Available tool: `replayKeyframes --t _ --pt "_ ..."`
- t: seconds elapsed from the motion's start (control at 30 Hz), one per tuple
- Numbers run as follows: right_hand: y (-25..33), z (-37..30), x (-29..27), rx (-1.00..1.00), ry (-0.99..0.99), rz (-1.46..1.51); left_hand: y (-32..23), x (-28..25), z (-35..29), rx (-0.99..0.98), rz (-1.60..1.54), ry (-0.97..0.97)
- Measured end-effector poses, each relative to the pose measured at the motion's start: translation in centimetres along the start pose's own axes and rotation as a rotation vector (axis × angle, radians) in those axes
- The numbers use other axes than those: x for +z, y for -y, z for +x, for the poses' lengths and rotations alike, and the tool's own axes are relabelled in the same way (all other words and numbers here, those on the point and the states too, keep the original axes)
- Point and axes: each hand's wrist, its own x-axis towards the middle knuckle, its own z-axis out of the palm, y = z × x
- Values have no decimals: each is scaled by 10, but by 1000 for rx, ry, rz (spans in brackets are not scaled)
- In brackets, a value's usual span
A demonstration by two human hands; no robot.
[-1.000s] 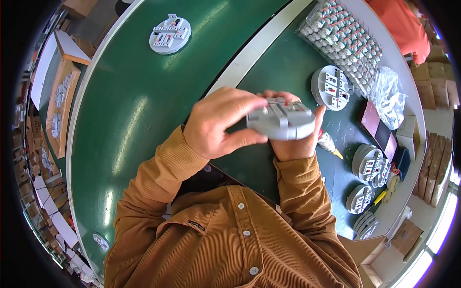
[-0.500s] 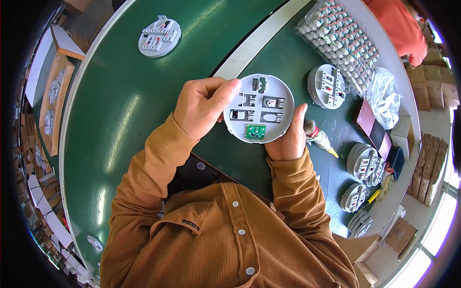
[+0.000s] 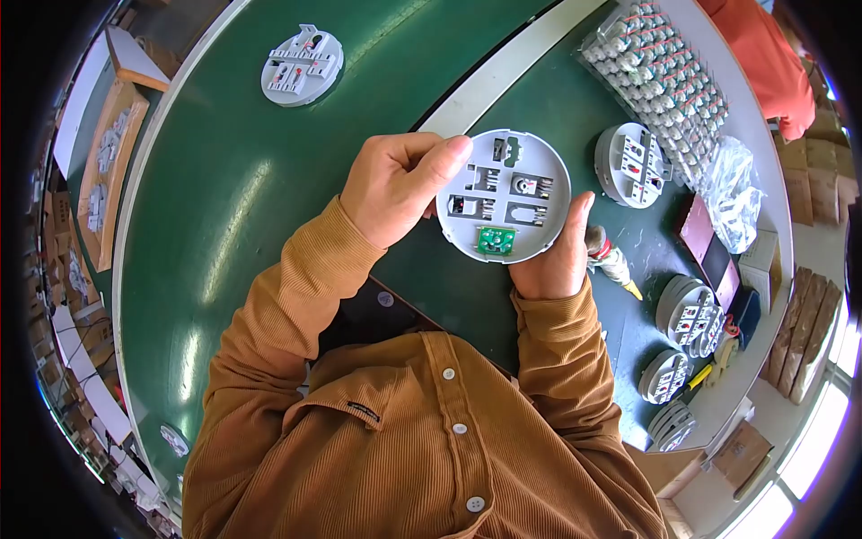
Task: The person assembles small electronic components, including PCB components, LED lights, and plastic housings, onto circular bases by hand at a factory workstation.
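Note:
Between my two hands I hold a round white plastic housing (image 3: 505, 199), its hollow side facing me. Several cut-outs with metal contacts show inside it, and a small green circuit board (image 3: 496, 241) sits near its lower edge. My left hand (image 3: 400, 184) grips the upper left rim, thumb on top and fingers curled behind. My right hand (image 3: 558, 251) supports the lower right rim, its thumb along the side and its other fingers hidden underneath. A tool with a red and whitish wrapped body and yellow tip (image 3: 613, 262) lies just right of my right hand.
Stacked round housings (image 3: 631, 165) stand on the green table at right, with more (image 3: 687, 310) nearer me. Another housing (image 3: 303, 66) lies far left. A tray of small wired parts (image 3: 660, 85) and a clear plastic bag (image 3: 734, 193) are at far right. A person's red sleeve (image 3: 763, 63) shows beyond.
The view has shifted slightly, and my hands with the housing now appear a little further right in it. My grip on the housing looks the same.

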Motion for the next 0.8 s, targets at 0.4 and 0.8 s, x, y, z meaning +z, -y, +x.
replayKeyframes --t 0.4,0.8 --pt "1 1 3 12 -26 23 6 -2 1 -4 -21 21" --pt "4 -1 5 23 35 -16 3 -1 0 -80 -45 34"
